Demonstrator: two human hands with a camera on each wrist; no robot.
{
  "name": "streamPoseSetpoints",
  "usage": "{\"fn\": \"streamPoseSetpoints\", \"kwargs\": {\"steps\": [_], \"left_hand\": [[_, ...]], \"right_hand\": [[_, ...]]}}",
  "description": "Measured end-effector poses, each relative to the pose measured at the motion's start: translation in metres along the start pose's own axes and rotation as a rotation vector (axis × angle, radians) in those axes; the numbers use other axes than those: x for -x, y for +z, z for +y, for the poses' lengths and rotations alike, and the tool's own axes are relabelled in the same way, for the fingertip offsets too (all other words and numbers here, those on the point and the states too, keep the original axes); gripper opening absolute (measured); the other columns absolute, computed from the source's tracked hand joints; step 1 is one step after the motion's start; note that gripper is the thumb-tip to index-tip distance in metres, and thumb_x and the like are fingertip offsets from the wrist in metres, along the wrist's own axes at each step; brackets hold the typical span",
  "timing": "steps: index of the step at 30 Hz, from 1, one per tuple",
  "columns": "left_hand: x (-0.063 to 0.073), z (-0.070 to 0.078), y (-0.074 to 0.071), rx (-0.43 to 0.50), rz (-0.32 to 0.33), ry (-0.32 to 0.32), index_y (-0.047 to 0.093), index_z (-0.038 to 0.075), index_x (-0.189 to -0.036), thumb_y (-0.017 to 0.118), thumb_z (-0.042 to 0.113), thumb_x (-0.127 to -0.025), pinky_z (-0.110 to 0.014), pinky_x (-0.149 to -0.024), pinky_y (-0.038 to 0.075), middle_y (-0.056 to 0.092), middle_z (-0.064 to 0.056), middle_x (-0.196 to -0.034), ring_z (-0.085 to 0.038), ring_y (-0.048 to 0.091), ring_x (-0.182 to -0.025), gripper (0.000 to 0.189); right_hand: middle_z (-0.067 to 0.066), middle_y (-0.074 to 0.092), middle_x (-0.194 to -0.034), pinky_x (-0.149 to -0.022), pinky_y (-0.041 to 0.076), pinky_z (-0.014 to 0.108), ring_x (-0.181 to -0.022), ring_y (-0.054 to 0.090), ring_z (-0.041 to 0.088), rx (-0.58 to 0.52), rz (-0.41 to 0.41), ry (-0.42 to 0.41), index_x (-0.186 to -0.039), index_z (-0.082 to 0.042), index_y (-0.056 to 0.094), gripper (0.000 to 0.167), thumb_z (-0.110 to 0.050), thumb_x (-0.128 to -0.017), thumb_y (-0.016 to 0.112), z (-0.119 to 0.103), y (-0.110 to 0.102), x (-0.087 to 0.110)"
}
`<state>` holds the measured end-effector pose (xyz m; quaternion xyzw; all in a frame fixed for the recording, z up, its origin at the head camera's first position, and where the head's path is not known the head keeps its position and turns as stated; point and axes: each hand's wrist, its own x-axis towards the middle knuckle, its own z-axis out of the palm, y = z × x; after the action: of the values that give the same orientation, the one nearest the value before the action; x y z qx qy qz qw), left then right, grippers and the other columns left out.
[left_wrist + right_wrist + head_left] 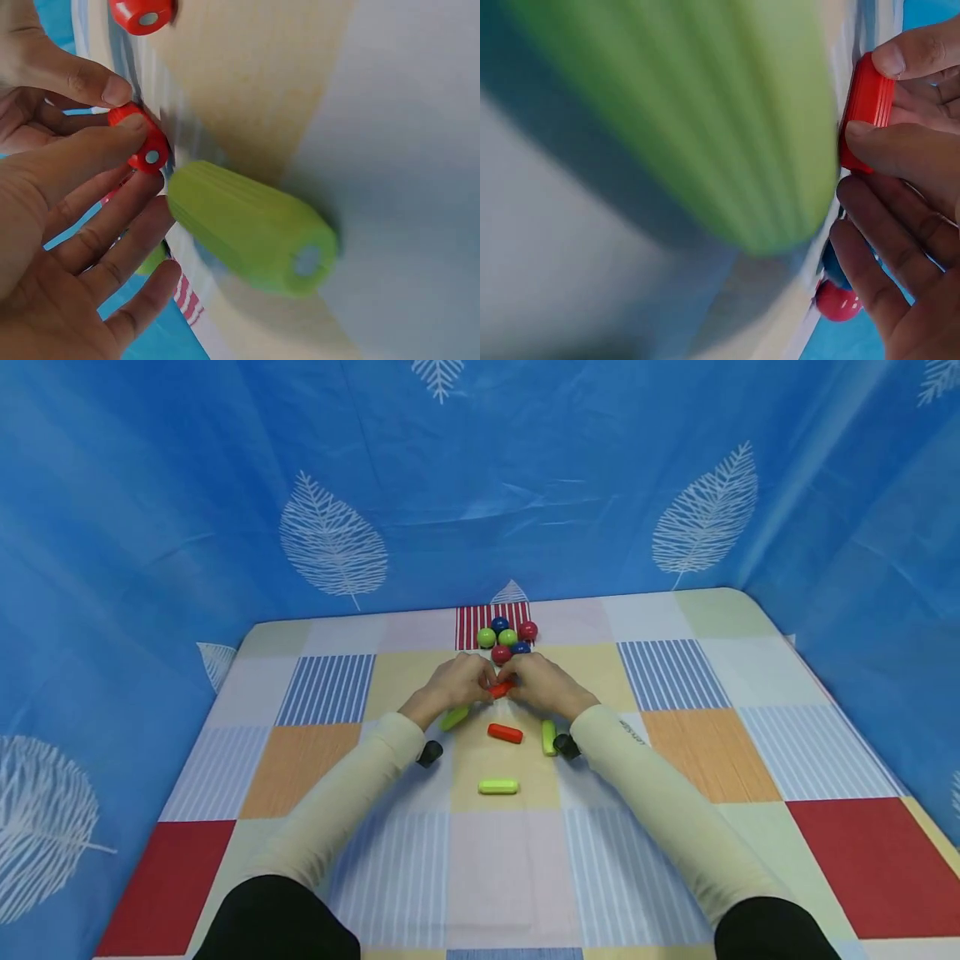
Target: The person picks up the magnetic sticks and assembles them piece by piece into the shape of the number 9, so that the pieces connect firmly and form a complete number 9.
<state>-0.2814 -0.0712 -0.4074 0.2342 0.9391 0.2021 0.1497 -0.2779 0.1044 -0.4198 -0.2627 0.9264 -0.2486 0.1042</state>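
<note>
Both hands meet at one red magnetic rod (501, 691), a short ribbed stick with a silver disc at its end, just in front of a cluster of balls. My left hand (456, 682) pinches one end of it, and my right hand (546, 683) pinches the other. In the right wrist view the ribbed side of this red rod (870, 97) shows between the two thumbs. The left wrist view shows its silver end disc beside my left thumb, with the other fingers spread loosely below. A green rod (251, 229) lies close by my left hand.
Behind the hands sit blue (500, 624), red (528, 631) and green balls (486, 637). Nearer lie a second red rod (506, 733), a green rod (549, 737) by the right wrist and another green rod (498, 787) in front. A blue curtain (480, 485) surrounds the checked tablecloth (510, 877).
</note>
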Motion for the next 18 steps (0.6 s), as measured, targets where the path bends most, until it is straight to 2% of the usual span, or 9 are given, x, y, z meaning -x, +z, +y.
{"fn": "streamPoseSetpoints", "kwargs": {"steps": [7, 14, 18], "left_hand": [[-0.012, 0.007, 0.002, -0.026, 0.015, 0.035, 0.076, 0.008, -0.102, 0.076, 0.008, -0.085, -0.032, -0.079, 0.053, 0.071, -0.003, -0.094, -0.017, 0.061, -0.087, 0.016], [-0.017, 0.011, 0.001, -0.022, 0.027, 0.024, 0.077, 0.01, -0.098, 0.077, 0.007, -0.085, -0.031, -0.078, 0.052, 0.069, -0.002, -0.091, -0.017, 0.058, -0.083, 0.013], [-0.016, 0.011, 0.004, -0.017, 0.004, 0.019, 0.077, 0.009, -0.099, 0.077, 0.009, -0.085, -0.031, -0.074, 0.052, 0.069, -0.001, -0.09, -0.017, 0.059, -0.081, 0.014]], "right_hand": [[0.007, 0.07, -0.104, -0.092, 0.05, 0.037, -0.095, 0.06, 0.021, -0.039, 0.021, 0.075, -0.11, -0.004, 0.073, 0.022, -0.003, -0.088, 0.072, 0.007, -0.005, 0.005], [0.009, 0.07, -0.1, -0.087, 0.05, 0.036, -0.091, 0.06, 0.022, -0.06, 0.048, 0.079, -0.108, -0.002, 0.073, 0.021, -0.004, -0.088, 0.071, 0.011, -0.01, 0.008], [0.011, 0.067, -0.107, -0.087, 0.051, 0.038, -0.097, 0.059, 0.025, -0.114, 0.138, 0.14, -0.113, -0.001, 0.07, 0.025, -0.009, -0.089, 0.07, 0.013, -0.016, 0.008]]}}
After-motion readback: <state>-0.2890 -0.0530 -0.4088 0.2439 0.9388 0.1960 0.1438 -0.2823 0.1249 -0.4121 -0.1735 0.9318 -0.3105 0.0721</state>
